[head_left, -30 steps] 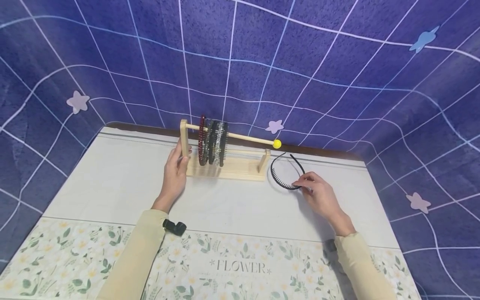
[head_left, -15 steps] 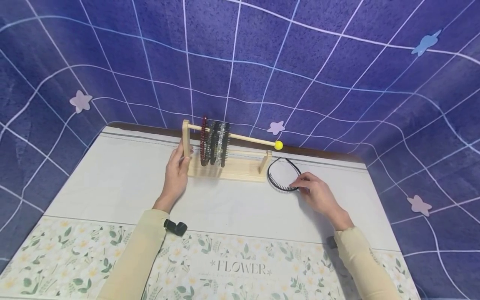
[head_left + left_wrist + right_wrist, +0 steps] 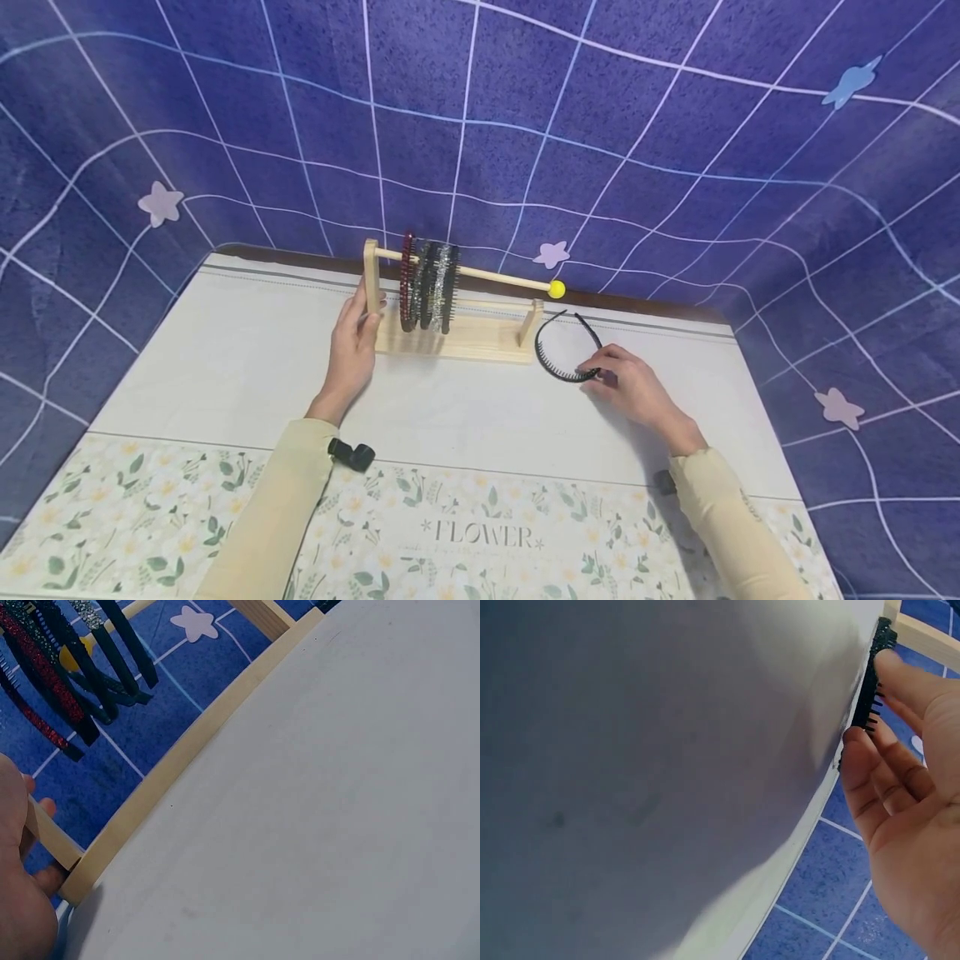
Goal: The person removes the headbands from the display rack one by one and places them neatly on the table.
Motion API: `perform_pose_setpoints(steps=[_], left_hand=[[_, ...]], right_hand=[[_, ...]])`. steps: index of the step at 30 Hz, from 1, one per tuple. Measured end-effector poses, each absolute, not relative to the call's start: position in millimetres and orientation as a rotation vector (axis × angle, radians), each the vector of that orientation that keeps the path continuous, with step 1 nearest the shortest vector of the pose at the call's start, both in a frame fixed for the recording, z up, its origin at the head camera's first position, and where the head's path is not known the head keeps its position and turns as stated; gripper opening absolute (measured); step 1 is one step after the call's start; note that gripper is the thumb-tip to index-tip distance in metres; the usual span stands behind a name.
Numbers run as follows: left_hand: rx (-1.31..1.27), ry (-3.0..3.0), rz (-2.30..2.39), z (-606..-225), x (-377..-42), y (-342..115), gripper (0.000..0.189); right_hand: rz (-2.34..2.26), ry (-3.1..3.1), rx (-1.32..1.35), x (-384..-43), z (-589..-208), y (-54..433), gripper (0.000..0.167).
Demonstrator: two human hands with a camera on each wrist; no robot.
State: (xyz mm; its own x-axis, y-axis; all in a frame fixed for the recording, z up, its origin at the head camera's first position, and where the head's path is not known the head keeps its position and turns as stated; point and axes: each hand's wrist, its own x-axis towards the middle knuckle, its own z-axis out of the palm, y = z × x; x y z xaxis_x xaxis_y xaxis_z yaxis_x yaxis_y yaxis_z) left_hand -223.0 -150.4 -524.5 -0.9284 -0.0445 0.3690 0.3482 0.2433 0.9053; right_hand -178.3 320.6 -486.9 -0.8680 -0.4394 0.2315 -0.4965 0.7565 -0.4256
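A black toothed headband (image 3: 572, 379) is pinched at its curved band by my right hand (image 3: 636, 387), just right of a wooden rack (image 3: 487, 335). In the right wrist view, thumb and fingertips lie along the band (image 3: 867, 694), its teeth showing between them. My left hand (image 3: 351, 340) grips the rack's upright left post (image 3: 371, 279), the fingers partly hidden behind it. On the rack's upper rod (image 3: 498, 276) hang several headbands (image 3: 425, 287), dark red, black and silvery glittered, bunched toward the left post. A yellow ball (image 3: 556, 289) caps the rod's right end.
The rack stands at the back of a table with a white cloth (image 3: 465, 417), flowered along the front. Behind it and at both sides rises a blue gridded fabric backdrop (image 3: 495, 158). The short right post (image 3: 529, 323) stands close beside the held headband.
Over the last second the held headband has shifted slightly left and tilted, and the right fingers have adjusted on the band. The left hand and the rack stay as they were.
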Motion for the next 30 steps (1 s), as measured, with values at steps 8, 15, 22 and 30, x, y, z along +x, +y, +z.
perform_pose_setpoints(steps=[8,15,22,30], left_hand=[[-0.279,-2.211,-1.732,-523.1,-221.4,-153.3,0.070],[-0.279,-2.219,-1.743,-525.3,-219.7,-154.0,0.071],[-0.282,-2.214,-1.739,-530.7,-214.0,-156.1,0.071],[-0.295,-2.174,-1.760,-526.7,-222.7,-153.4,0.073]], right_hand=[[0.797,-2.857,0.723,-180.4,-491.4,317.9,0.028],[0.829,-2.826,0.724,-179.3,-493.1,320.0,0.028],[0.819,-2.890,0.626,-174.3,-494.4,319.4,0.034],[0.813,-2.906,0.528,-179.5,-492.9,321.8,0.044]])
